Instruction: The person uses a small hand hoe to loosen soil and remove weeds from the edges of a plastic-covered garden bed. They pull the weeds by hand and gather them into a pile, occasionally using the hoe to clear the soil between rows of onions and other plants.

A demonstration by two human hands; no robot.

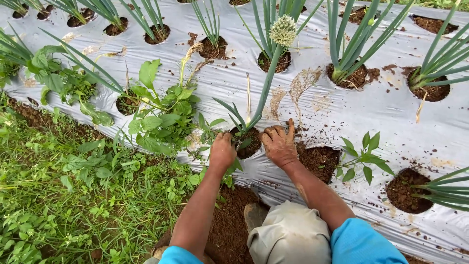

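Closest in, the person crouches on bare brown soil (229, 230) at the near edge of the bed, a muddy boot (255, 215) tucked under a pale trouser knee (289, 237), blue sleeves at both elbows. To the left, weeds and grass (63, 195) crowd the ground right up to the bed's edge.

Both arms reach forward onto the silver plastic sheet (332, 105) that covers the bed. The left hand (222, 152) is curled into a fist, knuckles up, its grip closed at the left rim of a planting hole (248, 142); green leaves poke out around it, but exactly what it has hold of I cannot tell. The right hand (279, 145), caked in dirt, lies flat with fingers spread, pressing on the sheet at the hole's right rim, gripping nothing.

Out of that hole, between the two hands, rises an onion plant (264, 93), its stalk leaning up to a round pale flower head (283, 30). Just left of it stands a bushy leafy weed (159, 120). Right of the right hand sits another hole (320, 159) of dark soil with a small broad-leaved seedling (364, 156) beside it.

Farther back, rows of more onion plants (351, 54) stand in their own holes toward the far edge.
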